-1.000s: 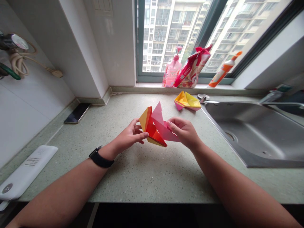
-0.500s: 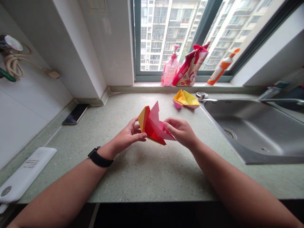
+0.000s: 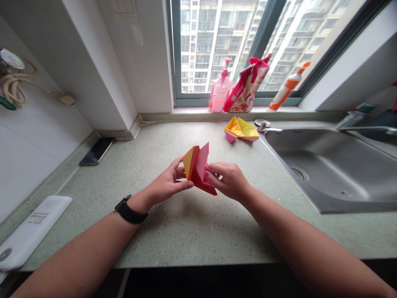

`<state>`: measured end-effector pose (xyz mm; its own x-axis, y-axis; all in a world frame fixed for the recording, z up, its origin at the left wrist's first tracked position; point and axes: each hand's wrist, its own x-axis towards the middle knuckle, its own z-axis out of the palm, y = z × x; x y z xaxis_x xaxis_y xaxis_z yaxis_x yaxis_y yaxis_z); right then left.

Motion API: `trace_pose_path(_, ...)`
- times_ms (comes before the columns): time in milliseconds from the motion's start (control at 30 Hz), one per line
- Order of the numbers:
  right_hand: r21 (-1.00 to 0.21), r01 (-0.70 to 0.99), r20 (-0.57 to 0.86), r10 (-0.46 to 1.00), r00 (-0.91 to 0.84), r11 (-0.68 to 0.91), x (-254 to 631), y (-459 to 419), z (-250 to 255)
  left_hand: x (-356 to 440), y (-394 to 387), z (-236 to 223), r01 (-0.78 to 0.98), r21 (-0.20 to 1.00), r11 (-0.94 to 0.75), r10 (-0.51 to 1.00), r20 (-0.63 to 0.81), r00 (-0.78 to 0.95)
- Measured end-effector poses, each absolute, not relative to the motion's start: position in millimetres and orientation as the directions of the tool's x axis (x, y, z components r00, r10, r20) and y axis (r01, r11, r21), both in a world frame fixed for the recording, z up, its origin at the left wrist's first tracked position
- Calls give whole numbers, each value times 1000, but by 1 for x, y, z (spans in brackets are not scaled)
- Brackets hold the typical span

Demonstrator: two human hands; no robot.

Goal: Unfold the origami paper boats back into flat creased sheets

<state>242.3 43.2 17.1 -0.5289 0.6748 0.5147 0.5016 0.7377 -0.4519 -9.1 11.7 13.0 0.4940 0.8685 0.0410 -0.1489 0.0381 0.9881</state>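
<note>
The left hand (image 3: pixel 169 183) held a folded yellow and red paper (image 3: pixel 188 162), with its thumb in front and its fingers behind. The right hand (image 3: pixel 230 181) pinched a pink paper (image 3: pixel 202 160) that sat against the red folds. Both papers were up above the speckled green bench (image 3: pixel 173 238), between the two hands. Farther back, near the metal sink (image 3: pixel 338 169), sat a yellow and pink paper shape (image 3: pixel 250 130). By the window stood a pink pump bottle (image 3: pixel 219 94) with a printed label, a red bag (image 3: pixel 243 85) with small white writing and a little pale square, and an orange and white bottle (image 3: pixel 285 91). Their words were too tiny to read. On the left lay a dark phone (image 3: pixel 96 151) and a long white block (image 3: pixel 36 231). The block had dark rows of print and a round gray mark, too blurry to read
</note>
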Motion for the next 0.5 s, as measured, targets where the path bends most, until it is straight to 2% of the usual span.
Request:
trace_pose_path(233, -409, 535, 468, 673, -573, 740, 236, 43, 6, -4, 5, 10, -36, 998, -47, 876, 59, 479)
trace_pose_path(367, -409, 561, 463, 693, -552, 720, 230, 39, -1, 1, -2, 8, 91, 983, -158, 890, 102, 444)
trace_pose_path(500, -382, 610, 478, 713, -513, 694, 228, 34, -2, 5, -9, 13, 122, 970, -210, 894, 140, 425)
